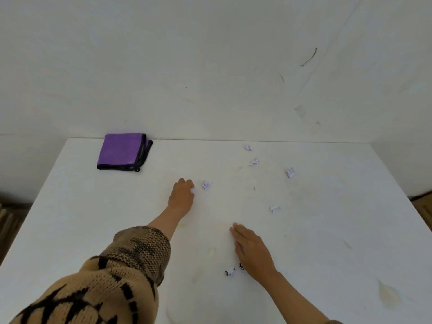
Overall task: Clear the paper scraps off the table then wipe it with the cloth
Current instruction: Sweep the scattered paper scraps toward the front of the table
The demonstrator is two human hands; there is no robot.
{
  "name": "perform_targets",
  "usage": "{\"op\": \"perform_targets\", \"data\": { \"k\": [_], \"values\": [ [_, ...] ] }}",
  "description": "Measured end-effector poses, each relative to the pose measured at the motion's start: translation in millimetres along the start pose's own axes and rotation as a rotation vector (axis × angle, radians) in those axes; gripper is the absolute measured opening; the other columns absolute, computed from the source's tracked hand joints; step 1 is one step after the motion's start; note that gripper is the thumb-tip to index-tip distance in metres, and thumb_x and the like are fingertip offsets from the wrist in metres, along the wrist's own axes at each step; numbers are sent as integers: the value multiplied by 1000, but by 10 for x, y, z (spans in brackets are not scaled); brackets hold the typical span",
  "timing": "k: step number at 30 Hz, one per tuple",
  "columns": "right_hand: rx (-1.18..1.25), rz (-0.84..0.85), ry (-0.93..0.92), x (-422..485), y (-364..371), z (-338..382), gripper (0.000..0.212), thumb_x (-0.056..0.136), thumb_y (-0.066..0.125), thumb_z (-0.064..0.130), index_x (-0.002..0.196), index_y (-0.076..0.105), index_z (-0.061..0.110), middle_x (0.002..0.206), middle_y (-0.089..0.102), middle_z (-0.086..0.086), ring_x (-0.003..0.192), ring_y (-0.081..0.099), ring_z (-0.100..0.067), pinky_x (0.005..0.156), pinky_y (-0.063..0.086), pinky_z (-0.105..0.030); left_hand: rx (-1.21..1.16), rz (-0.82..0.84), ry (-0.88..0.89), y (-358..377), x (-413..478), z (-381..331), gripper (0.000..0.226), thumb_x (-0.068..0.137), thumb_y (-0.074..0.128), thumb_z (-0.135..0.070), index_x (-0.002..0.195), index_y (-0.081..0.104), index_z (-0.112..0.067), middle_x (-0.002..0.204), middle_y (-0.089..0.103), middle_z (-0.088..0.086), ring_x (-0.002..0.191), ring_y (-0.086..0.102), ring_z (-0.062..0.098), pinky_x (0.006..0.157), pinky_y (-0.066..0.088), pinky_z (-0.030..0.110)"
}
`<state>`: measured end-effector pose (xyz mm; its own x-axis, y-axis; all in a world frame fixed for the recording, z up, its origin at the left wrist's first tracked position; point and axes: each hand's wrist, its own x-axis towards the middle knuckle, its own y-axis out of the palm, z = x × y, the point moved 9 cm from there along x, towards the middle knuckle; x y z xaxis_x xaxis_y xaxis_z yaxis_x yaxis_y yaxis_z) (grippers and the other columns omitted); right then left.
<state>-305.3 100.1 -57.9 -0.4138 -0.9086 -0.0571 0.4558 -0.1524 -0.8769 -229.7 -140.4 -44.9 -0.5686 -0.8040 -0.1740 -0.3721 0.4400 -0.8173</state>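
**The next scrap lies just right of our left hand**

Nearest us, our right hand (252,251) lies flat on the table (93,230), fingers straight and holding nothing. Two marked scraps (230,271) sit just left of its wrist. Farther out, our left hand (182,197) reaches forward, fingers curled on a small white scrap (192,190). The next scrap (206,185) lies just right of those fingers, not touching, so we judge the left hand nearer. Other scraps (290,172) lie scattered far right, and the folded cloth (124,150) is far left.

The table (327,230) looks smooth and matt, faintly stained. The purple cloth (121,152) is napped fabric; the paper scraps (206,185) are crumpled, the sleeve (112,277) coarse knit.
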Motion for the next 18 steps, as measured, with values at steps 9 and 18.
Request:
{"op": "perform_targets", "data": {
  "k": [9, 18],
  "values": [
    [186, 96, 131, -177, -170, -173, 42, 98, 40, 12, 139, 39, 16, 147, 38, 1, 137, 30, -11, 102, 12, -7, -432, 251, 201, 602, -1393, -522, 21, 79, 69, -27, 94, 57, -20, 88, 61, -3, 77, 56, 9, 69, 41, 8],
    [321, -143, 205, -260, -496, -386, 32, 91, 49, 0, 117, 63, 11, 118, 64, -4, 114, 56, -16, 95, 34, -11, -14, 495, 381, 797, -1394, -608, 52, 68, 55, -69, 102, 59, -30, 107, 53, -8, 102, 49, 6, 93, 39, 23]
  ]
}}
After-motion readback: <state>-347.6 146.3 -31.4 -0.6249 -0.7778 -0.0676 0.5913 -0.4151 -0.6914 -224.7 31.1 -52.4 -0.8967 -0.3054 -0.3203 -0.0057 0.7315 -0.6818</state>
